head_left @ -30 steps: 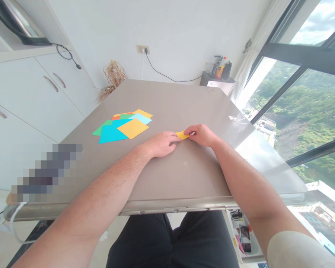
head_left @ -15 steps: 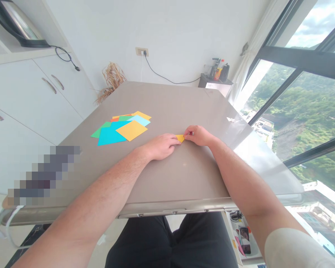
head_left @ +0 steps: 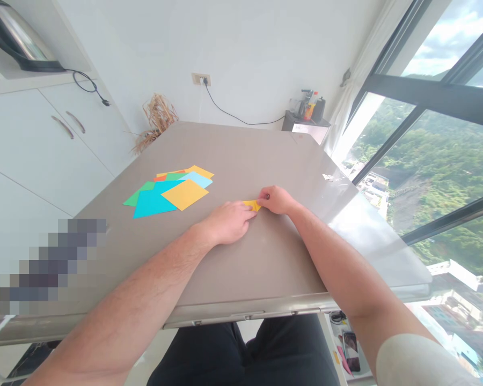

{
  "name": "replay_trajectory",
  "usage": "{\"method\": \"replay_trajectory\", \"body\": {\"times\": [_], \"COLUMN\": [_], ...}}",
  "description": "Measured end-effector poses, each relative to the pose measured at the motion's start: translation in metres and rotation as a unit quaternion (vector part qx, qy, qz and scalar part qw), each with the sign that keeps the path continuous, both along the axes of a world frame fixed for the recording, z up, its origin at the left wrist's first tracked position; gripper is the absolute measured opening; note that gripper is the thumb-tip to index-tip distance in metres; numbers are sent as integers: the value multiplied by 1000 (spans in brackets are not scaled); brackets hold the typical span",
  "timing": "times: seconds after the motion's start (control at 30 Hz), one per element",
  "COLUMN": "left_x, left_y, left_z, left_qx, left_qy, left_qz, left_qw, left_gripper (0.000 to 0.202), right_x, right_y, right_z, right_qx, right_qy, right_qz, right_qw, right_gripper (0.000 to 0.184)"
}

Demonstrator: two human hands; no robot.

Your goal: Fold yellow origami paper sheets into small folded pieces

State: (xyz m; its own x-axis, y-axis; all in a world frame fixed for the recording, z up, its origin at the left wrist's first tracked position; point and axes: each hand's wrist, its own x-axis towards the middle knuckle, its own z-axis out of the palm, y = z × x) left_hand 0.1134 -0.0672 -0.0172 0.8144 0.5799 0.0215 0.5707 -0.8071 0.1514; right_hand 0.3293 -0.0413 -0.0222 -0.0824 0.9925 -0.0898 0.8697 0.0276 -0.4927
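A small folded piece of yellow paper (head_left: 249, 204) lies on the grey-brown table (head_left: 241, 161), between my two hands. My left hand (head_left: 230, 221) rests on the tabletop with its fingertips closed on the left part and near edge of the paper. At the right corner, the thumb and fingers of my right hand (head_left: 277, 200) pinch the paper. A fold line shows on its exposed middle, while both ends are hidden under my fingers. Left of my hands is a loose spread of coloured paper sheets, with an orange-yellow sheet (head_left: 185, 194) over a bright blue sheet (head_left: 153, 199).
Green, pale blue (head_left: 199, 179) and orange sheets overlap at the back of the spread. Dried stalks (head_left: 156, 120) stand behind the table's left corner. An open drawer (head_left: 348, 348) holds a phone below the front edge at right. Large windows (head_left: 426, 161) flank the right side.
My view has shifted slightly, so the table sits lower in the frame. Both hands stay at the yellow paper, and a little more of it shows, with a fold line in the middle.
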Motion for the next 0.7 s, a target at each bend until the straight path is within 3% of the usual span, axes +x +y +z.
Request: {"method": "replay_trajectory", "body": {"times": [0.7], "left_x": [0], "left_y": [-5], "left_z": [6], "left_qx": [-14], "left_qy": [13], "left_qz": [13], "left_qw": [1000], "left_gripper": [51], "right_x": [-8], "right_y": [-3], "right_z": [-3], "right_qx": [-1], "right_qy": [12], "right_qz": [-53], "right_qw": [999], "right_gripper": [7]}}
